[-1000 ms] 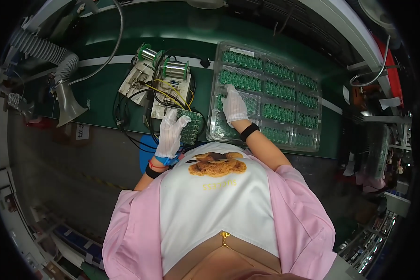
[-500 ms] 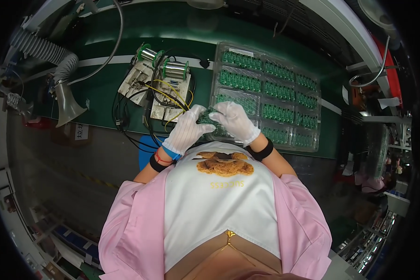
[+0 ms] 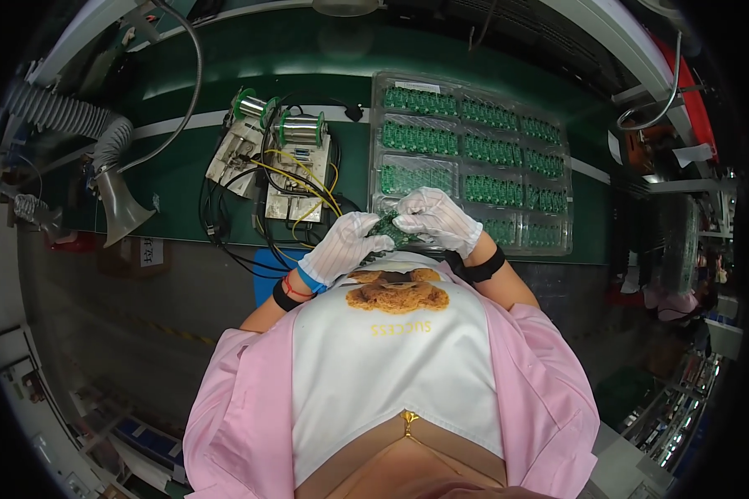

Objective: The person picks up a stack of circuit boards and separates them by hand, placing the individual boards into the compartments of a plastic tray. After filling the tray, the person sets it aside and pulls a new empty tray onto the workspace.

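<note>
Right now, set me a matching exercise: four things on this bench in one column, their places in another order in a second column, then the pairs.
Things:
1. green circuit board
2. clear compartment tray
3. solder wire spools
4. fume extraction hose

Places:
A. far left of the bench, ending in a funnel mouth
B. held between the gloved left hand and right hand
C. on the fixture with yellow and black wires, left of the tray
D. right half of the green mat, filled with rows of small green boards

Pairs: 1-B, 2-D, 3-C, 4-A
</note>
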Tool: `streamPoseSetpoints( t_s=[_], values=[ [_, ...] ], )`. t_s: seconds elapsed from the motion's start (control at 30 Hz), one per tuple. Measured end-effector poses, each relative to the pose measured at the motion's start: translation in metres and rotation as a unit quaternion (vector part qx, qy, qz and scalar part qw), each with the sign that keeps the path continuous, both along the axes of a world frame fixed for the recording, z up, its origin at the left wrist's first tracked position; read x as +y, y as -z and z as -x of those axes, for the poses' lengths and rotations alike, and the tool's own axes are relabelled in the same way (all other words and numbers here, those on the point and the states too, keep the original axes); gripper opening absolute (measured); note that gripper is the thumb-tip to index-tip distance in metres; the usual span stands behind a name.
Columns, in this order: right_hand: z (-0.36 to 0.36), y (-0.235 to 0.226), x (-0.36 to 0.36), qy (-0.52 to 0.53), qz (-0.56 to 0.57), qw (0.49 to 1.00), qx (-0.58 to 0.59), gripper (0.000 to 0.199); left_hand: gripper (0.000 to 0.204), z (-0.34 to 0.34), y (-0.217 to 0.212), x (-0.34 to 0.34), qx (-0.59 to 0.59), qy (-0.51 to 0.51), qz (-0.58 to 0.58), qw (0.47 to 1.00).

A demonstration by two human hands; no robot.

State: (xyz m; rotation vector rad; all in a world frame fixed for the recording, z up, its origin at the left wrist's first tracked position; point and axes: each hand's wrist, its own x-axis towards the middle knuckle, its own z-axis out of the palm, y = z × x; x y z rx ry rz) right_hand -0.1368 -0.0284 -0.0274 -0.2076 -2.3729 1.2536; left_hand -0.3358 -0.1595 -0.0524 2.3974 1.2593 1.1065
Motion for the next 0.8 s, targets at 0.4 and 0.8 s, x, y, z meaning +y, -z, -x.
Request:
streamPoseSetpoints(
  t_s=[0.4, 0.8],
  values=[
    [0.005, 0.0, -0.001, -0.014, -0.088, 0.989, 0.12, 0.02, 0.022, -0.002, -0.002, 0.002, 0.011, -0.005, -0.019, 1.0],
    [0.007, 0.053, 0.027, 0.319, 0.475, 0.814, -0.097, 0.031, 0.018, 0.011, -0.008, 0.002, -0.003, -0.089, 0.154, 0.984]
  ],
)
